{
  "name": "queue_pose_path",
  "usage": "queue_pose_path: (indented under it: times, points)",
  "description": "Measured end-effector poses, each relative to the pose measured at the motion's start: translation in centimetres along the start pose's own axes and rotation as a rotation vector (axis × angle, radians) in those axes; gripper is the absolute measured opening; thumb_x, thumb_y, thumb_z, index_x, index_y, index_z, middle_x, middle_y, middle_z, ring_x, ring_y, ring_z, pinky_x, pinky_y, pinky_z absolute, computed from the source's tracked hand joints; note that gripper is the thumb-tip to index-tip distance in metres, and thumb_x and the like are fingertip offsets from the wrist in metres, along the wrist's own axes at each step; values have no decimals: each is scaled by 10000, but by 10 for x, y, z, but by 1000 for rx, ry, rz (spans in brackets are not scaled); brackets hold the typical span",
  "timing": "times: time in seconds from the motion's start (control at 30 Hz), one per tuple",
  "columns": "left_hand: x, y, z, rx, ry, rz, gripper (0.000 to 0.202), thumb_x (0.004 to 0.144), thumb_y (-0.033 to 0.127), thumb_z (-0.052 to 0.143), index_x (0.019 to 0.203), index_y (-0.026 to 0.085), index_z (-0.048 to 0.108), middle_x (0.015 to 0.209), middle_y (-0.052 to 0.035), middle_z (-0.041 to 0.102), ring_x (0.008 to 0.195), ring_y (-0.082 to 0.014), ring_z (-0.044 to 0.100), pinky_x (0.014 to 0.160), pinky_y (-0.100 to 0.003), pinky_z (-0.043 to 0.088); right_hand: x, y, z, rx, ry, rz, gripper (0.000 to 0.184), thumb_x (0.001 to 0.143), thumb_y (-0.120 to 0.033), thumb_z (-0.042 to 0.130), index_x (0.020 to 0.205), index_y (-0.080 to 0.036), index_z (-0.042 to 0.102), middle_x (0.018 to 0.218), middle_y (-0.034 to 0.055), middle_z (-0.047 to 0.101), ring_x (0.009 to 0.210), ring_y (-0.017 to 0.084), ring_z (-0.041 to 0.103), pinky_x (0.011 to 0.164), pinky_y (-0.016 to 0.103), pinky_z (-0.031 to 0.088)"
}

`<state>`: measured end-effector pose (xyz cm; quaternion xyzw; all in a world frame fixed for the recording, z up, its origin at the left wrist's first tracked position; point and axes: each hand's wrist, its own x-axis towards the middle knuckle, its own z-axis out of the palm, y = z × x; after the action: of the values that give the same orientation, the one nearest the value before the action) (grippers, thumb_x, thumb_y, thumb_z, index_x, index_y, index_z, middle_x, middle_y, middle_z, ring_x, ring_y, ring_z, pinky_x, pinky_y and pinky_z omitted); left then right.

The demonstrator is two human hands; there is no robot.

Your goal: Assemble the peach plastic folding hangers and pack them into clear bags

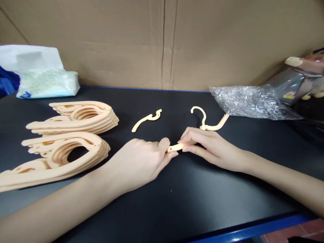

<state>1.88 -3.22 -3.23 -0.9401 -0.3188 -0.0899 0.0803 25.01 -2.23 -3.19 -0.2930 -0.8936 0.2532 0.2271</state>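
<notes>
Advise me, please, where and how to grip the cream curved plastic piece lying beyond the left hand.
From above, pinch the cream curved plastic piece across its slender plain shank, I'd suggest: it lies flat, uncovered, hooked end farther away.

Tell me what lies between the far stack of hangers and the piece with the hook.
In the head view, one loose curved piece lies on the black tabletop between the far stack and the hooked piece, apart from both.

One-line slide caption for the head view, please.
Left hand and right hand hold a small cream piece over a black table, with stacked cream parts at left.
</notes>
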Motion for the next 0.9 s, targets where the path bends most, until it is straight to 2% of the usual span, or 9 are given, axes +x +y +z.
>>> queue_pose_path:
  times: [0.1, 0.2, 0.3, 0.43, 0.57, 0.7, 0.8, 0.9]
  points:
    - [0, 1, -1, -19, -10, -5, 301, 1029, 292, 298, 833, 168, 491, 523, 10, 599, 410, -211, 621, 360, -280, 268, -1, 1, 0, 34, -9, 46, 118, 1015, -238, 484, 969, -160, 559, 955, 32, 607, 804, 110, 590, 707, 227, 442]
    - [-1, 3, -3, -28, -18, -23, 213, 1024, 266, 317, 1024, 139, 487, 574, 13, 652, 423, -208, 638, 355, -270, 294, -3, 2, 1, 72, -32, 79, 123, 1013, -257, 489, 975, -165, 562, 968, 34, 623, 799, 116, 610, 701, 234, 453]
    - [-1, 4, -5, 5, -23, -6, 246, 1021, 250, 318, 1203, 112, 413, 596, 15, 670, 417, -212, 641, 352, -271, 322, -3, 0, 0, 94, -53, 92, 120, 1014, -263, 488, 981, -174, 562, 947, 28, 644, 791, 123, 622, 701, 240, 457]
    - [-2, 6, -6, 52, -50, 40, 275, 1022, 240, 291, 1248, 111, 379, 656, -9, 691, 451, -225, 660, 360, -288, 354, -1, -5, -2, 89, -57, 83, 114, 1011, -263, 495, 956, -184, 556, 854, 9, 653, 753, 127, 623, 684, 240, 447]
    - [-2, 5, -6, 32, -39, 41, 253, 1015, 226, 301, 1227, 119, 390, 686, -16, 697, 489, -216, 675, 387, -283, 378, 0, -6, -3, 87, -45, 73, 97, 1005, -261, 511, 957, -192, 558, 850, 7, 668, 758, 131, 633, 691, 239, 450]
    - [-2, 0, -6, -34, 26, 7, 205, 996, 266, 385, 1157, 151, 437, 674, 7, 684, 531, -201, 684, 413, -270, 364, -1, -3, -3, 47, -2, 35, 98, 990, -259, 543, 980, -175, 591, 906, 15, 671, 807, 122, 635, 723, 224, 446]
    - [-2, -2, -9, -108, 51, -15, 155, 967, 262, 435, 1078, 169, 489, 708, 11, 673, 584, -188, 680, 446, -272, 370, -1, 1, -7, -62, 19, -1, 129, 976, -286, 567, 987, -168, 615, 910, 17, 668, 823, 135, 616, 734, 244, 430]
    - [-2, -2, -14, -135, 55, -8, 122, 926, 198, 437, 943, 172, 555, 669, 12, 611, 562, -180, 613, 464, -284, 364, -1, 8, -15, -209, 14, -38, 206, 952, -374, 598, 993, -176, 636, 880, 15, 667, 802, 157, 591, 758, 290, 408]
